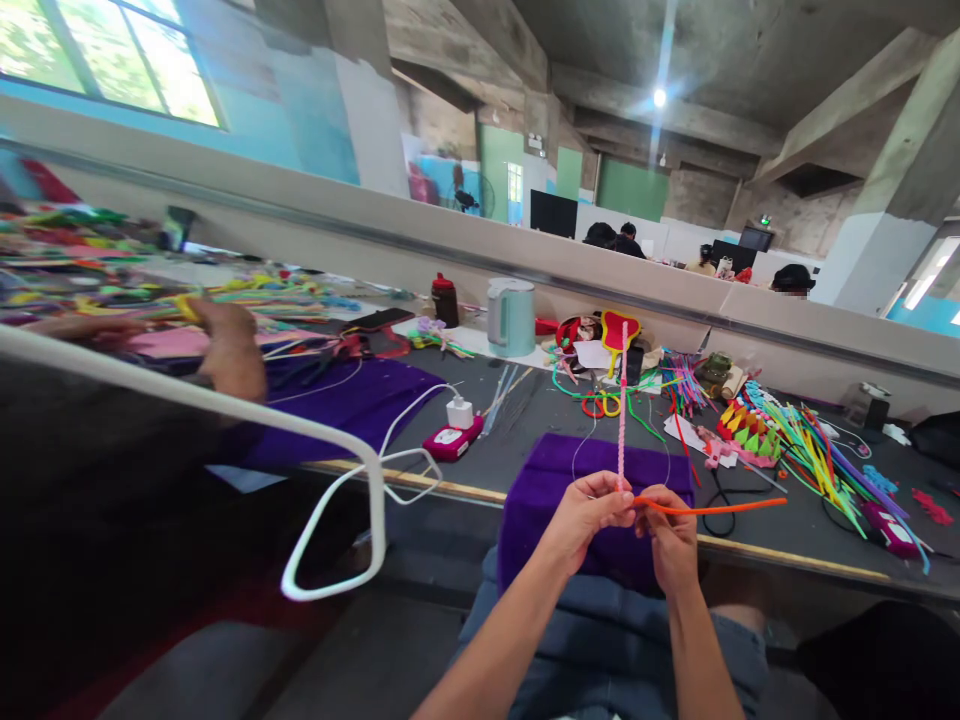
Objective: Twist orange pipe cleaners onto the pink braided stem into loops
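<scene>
Above the purple cloth (pixel 540 490) at the table edge, my left hand (pixel 598 510) pinches the lower end of an upright pink twisted stem (pixel 621 430). An orange pipe cleaner (pixel 739 508) runs from between both hands out to the right. My right hand (pixel 669 525) is closed on it near the pink stem's base. The fingertips of the two hands are almost touching. Behind the pink stem's top lies a red and yellow piece (pixel 618 332). Orange-handled scissors (pixel 592 403) rest on the table beyond the cloth.
A teal mug (pixel 511 318), a dark red-capped bottle (pixel 444 300) and a magenta power strip (pixel 452 438) stand left of centre. Bundled pipe cleaners (pixel 817 460) lie right. Another person's hand (pixel 232 350) and a white frame (pixel 379 520) are at left.
</scene>
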`<act>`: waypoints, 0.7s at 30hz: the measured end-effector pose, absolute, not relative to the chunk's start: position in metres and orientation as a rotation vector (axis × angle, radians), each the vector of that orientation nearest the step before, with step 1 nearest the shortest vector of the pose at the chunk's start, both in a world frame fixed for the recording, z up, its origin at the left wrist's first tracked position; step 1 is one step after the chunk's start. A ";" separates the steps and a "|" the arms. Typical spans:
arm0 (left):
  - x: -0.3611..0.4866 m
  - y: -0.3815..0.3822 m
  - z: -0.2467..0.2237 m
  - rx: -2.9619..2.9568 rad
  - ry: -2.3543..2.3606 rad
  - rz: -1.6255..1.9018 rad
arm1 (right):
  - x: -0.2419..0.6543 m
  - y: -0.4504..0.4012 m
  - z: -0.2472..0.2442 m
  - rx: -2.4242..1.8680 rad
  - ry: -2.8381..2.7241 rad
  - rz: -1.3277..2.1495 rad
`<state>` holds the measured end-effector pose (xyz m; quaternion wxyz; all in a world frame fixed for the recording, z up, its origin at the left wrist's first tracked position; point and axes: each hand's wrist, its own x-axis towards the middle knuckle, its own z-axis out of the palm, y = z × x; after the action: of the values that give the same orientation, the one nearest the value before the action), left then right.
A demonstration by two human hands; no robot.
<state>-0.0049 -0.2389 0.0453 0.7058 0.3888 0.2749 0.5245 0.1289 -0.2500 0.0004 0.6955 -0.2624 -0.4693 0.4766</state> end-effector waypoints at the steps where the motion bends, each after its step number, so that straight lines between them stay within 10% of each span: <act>1: -0.005 -0.240 0.047 0.866 0.602 1.155 | 0.130 -0.251 0.001 -0.575 -1.041 1.083; 21: 0.006 -0.254 0.058 0.863 0.623 1.226 | 0.121 -0.258 0.009 -0.674 -1.013 0.887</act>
<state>0.0056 -0.2543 0.0578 0.6881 0.3858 0.2782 0.5480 0.1212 -0.2577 0.0087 0.7297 -0.3061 -0.4599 0.4028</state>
